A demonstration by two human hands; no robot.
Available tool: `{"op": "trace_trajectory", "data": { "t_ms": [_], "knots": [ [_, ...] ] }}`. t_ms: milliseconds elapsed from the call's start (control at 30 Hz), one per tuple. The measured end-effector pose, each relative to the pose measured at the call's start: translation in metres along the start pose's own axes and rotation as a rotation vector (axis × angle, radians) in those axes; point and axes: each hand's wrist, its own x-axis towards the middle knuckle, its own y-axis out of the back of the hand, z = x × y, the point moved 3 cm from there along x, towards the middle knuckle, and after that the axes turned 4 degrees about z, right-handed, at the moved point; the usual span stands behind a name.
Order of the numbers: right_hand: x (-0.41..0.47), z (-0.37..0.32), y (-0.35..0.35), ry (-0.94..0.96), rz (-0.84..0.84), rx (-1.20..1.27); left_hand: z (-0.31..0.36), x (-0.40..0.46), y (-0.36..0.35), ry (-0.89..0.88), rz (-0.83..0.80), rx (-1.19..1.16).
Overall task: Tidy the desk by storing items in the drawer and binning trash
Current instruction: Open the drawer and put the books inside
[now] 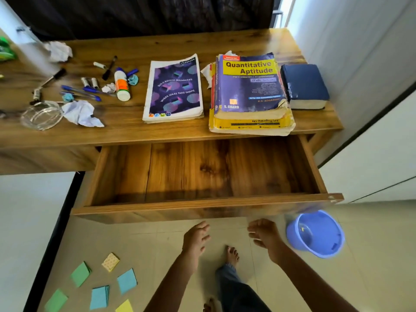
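The wooden drawer (pixel 207 207) stands pulled out, nothing inside it. My left hand (pixel 195 239) and my right hand (pixel 265 235) hover just below its front edge, fingers relaxed, holding nothing. On the desk (pixel 135 134) lie a purple notebook (pixel 174 88), a stack of books topped by "Quantitative Aptitude" (pixel 249 86), a dark blue book (pixel 304 86), several blue pens (pixel 81 92), a glue bottle (pixel 121 84), and crumpled papers (pixel 81 113) (pixel 59 50). A blue bin (pixel 315 233) sits on the floor at the right.
A glass dish (pixel 41 114) and a black-handled tool (pixel 48 82) lie at the desk's left end, with small batteries (pixel 90 82) nearby. Coloured sticky-note pads (pixel 99 284) are scattered on the floor at the lower left. My foot (pixel 231 255) stands between my arms.
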Motion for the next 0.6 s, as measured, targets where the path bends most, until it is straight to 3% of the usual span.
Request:
{"op": "trace_trajectory", "data": {
  "t_ms": [67,133,200,267,333,467,600],
  "knots": [
    [-0.025,0.001,0.002,0.316,0.009,-0.224,-0.008,-0.016,-0.001,-0.221,0.08,0.139],
    [-0.061,-0.008,0.002,0.774,0.115,-0.502,-0.009,-0.038,-0.001,-0.552,0.222,0.326],
    [-0.097,-0.028,-0.003,1.201,0.247,-0.607,0.005,-0.062,0.001,-0.921,0.376,0.469],
    [-0.118,-0.053,-0.008,1.406,0.355,-0.643,0.025,-0.08,-0.001,-1.265,0.487,0.58],
    [-0.118,-0.073,-0.015,1.394,0.42,-0.802,0.045,-0.082,-0.002,-1.341,0.542,0.697],
    [-0.085,-0.07,-0.02,1.084,0.239,-1.174,0.066,-0.065,0.007,-1.096,0.505,1.008],
    [-0.085,-0.062,-0.014,1.076,0.214,-1.188,0.06,-0.072,0.018,-1.131,0.497,1.182]
  ]
}}
